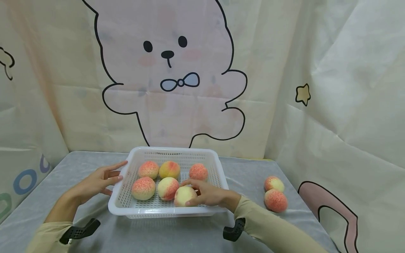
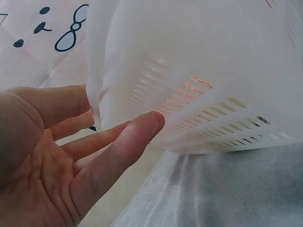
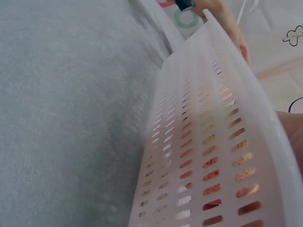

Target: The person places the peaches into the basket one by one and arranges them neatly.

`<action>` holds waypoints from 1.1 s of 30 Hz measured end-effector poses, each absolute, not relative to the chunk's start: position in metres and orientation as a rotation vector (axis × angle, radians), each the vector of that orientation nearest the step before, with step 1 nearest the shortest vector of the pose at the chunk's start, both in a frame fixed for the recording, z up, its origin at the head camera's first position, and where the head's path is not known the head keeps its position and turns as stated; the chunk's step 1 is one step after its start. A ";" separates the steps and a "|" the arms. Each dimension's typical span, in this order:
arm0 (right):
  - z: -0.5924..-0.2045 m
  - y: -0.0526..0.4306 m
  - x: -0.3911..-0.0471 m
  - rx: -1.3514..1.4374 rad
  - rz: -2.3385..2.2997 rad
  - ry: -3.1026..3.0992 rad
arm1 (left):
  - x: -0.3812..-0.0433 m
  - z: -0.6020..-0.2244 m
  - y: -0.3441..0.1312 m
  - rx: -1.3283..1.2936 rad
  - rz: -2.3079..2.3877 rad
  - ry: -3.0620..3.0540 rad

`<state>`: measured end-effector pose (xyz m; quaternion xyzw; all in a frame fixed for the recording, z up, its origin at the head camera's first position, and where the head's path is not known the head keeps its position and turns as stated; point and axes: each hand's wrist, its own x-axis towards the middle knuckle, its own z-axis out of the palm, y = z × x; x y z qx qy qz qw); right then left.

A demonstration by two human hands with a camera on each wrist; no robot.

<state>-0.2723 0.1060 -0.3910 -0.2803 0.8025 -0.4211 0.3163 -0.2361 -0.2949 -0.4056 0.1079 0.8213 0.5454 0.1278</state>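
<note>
A white slotted plastic basket (image 1: 167,211) holds several red-and-yellow peaches, among them one deep orange-yellow peach (image 1: 169,170). Inside its front right part, my right hand (image 1: 205,194) grips a pale yellow peach (image 1: 183,197), thumb at the near side and fingers over the far side. A red-blushed peach (image 1: 167,188) sits just left of it. My left hand (image 1: 91,183) is at the basket's left side, fingers extended and touching the rim. In the left wrist view the thumb (image 2: 137,132) stands out beside the slotted wall. In the right wrist view the basket wall hides most of the right hand.
Two more peaches (image 1: 276,200) lie on the grey cloth-covered table (image 1: 246,175) to the right of the basket. A printed curtain (image 1: 196,116) with a cartoon bear hangs behind and along the sides. Black bands (image 1: 234,230) sit on both wrists.
</note>
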 end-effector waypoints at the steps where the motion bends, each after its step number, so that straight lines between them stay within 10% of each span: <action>1: -0.392 0.105 -0.272 -0.730 -1.109 2.111 | -0.236 -0.406 -0.295 0.312 1.586 2.388; 33: -0.397 0.103 -0.277 -0.653 -1.014 2.089 | -0.236 -0.406 -0.294 0.292 1.581 2.384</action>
